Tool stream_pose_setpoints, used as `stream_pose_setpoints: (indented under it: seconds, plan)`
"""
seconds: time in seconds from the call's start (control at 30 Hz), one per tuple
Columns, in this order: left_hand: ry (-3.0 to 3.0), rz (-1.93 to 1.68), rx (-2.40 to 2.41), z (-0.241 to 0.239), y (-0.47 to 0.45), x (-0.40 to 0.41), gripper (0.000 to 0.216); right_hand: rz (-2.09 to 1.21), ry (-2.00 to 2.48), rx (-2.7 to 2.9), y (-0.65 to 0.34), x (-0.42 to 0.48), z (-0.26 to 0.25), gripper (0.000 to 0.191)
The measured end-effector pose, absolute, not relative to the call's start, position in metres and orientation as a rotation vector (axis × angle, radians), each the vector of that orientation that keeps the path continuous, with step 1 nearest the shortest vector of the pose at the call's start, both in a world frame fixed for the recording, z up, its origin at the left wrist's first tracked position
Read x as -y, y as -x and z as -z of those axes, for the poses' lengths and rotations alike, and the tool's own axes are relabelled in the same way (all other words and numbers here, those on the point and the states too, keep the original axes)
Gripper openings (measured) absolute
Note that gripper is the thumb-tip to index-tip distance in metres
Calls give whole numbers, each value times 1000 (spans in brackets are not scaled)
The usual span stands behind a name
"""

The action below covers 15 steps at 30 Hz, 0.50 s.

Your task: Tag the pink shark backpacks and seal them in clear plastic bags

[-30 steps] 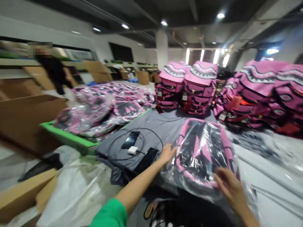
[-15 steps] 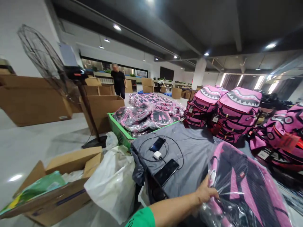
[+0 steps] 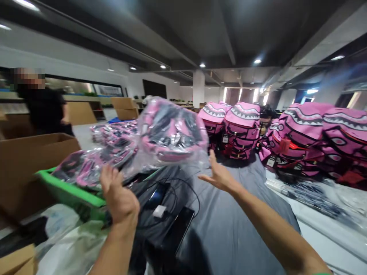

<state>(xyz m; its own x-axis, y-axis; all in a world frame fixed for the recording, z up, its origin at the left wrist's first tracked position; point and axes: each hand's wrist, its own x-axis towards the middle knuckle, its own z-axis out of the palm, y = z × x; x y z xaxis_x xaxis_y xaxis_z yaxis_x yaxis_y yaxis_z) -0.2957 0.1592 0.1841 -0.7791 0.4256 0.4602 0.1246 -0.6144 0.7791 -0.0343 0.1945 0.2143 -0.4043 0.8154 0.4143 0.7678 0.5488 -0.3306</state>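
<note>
A pink and black backpack in a clear plastic bag [image 3: 170, 131] hangs in the air above the table, free of both hands. My left hand [image 3: 119, 194] is raised below and left of it, fingers apart, holding nothing. My right hand [image 3: 219, 175] is stretched out to its lower right, palm open. Beyond the bag lies a heap of bagged pink backpacks [image 3: 94, 160] on a green cart [image 3: 69, 193].
Two phones [image 3: 179, 229] and a white charger [image 3: 159, 211] with a black cable lie on the grey cloth table [image 3: 229, 229]. Stacks of unbagged pink shark-face backpacks [image 3: 243, 128] stand behind and right. A person in black [image 3: 43, 107] stands far left by a cardboard box [image 3: 25, 168].
The bagged backpack was under my hands on the table; it has left both hands and is airborne toward the green cart. Both hands have opened and lifted.
</note>
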Motion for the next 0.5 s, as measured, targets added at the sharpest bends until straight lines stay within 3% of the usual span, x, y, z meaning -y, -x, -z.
stream_pose_setpoints:
  seconds: [0.07, 0.23, 0.37, 0.5]
  plan:
    - [-1008, -2287, -1367, -148, 276, -174, 65, 5, 1360, 2415, 54, -190, -228, 90]
    - [-1713, -1301, -1225, -3, 150, -191, 47, 64, 1363, 2915, 43, -193, -177, 36]
    - [-2383, -887, -1122, 50, 90, -216, 53, -258, 1903, 2534, -52, -231, -139, 13]
    - [-2809, -651, -1109, 87, 86, -250, 55, -379, 2044, 2074, -148, -289, -151, 13]
